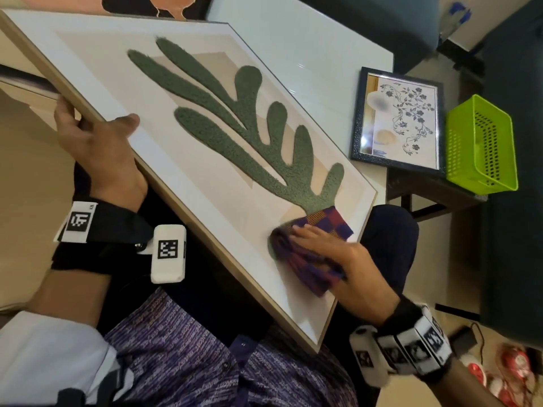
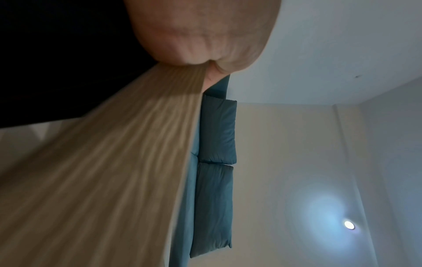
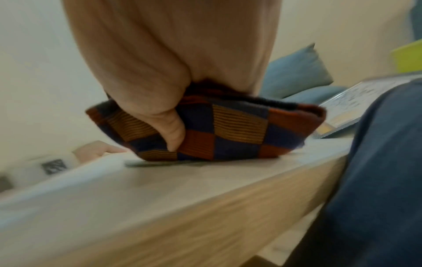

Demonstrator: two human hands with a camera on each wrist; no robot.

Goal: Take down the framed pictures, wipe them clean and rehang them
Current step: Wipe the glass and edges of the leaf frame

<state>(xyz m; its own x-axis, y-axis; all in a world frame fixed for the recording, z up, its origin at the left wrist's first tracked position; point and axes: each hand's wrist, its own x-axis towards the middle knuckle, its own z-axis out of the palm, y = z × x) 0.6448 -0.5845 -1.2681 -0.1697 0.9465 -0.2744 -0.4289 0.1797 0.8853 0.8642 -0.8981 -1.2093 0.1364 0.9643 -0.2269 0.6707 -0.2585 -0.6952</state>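
Note:
A large light-wood framed picture (image 1: 164,136) with a green tufted plant shape lies tilted across my lap. My left hand (image 1: 97,139) grips its left edge, thumb on the glass; in the left wrist view the wood frame edge (image 2: 114,162) runs out from under my palm. My right hand (image 1: 326,248) presses a folded checked red-and-purple cloth (image 1: 311,251) flat onto the glass near the frame's lower right corner, thumb tucked into the cloth (image 3: 219,131). A smaller dark-framed floral picture (image 1: 399,121) lies on the white table (image 1: 323,54).
A lime-green plastic basket (image 1: 482,145) sits right of the small picture, on a dark side table. Another picture's corner (image 1: 152,4) shows at the top edge. A teal sofa (image 2: 217,144) stands behind. Cables and red-white items (image 1: 511,368) lie on the floor at lower right.

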